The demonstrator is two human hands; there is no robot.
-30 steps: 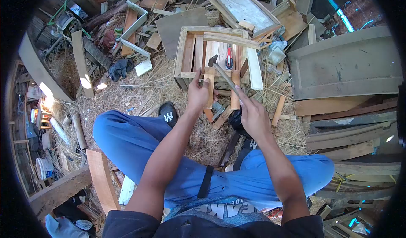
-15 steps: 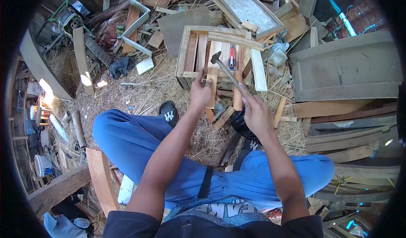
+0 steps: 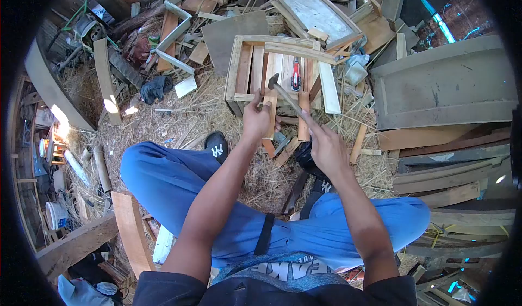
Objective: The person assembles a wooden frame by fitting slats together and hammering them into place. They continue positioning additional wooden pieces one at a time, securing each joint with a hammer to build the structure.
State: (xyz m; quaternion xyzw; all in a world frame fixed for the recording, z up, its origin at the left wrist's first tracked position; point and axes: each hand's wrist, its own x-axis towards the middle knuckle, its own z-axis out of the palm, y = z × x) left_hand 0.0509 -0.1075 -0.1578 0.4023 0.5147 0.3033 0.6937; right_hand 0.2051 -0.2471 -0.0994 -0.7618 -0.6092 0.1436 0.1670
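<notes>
My right hand (image 3: 327, 145) is wrapped round the handle of a hammer (image 3: 287, 96), its dark head over the near edge of a slatted wooden crate (image 3: 235, 72). The hammer head is by the upper end of a short wooden slat (image 3: 269, 122), which my left hand (image 3: 256, 118) grips from the left. Farther right, another slat (image 3: 304, 118) juts out from the crate toward me. A red and black tool (image 3: 296, 76) lies on the crate's slats. Whether the hammer head touches the wood, I cannot tell.
Scrap wood lies behind the crate, with a framed panel (image 3: 315, 13) at the back. A large wooden panel (image 3: 446, 86) and stacked boards (image 3: 451, 178) stand at the right. Left of the crate, a dark cloth (image 3: 156, 88) lies on straw. My legs are crossed before it.
The hammer head has moved slightly down and left, nearer the slat in my left hand. The view has shifted a little.
</notes>
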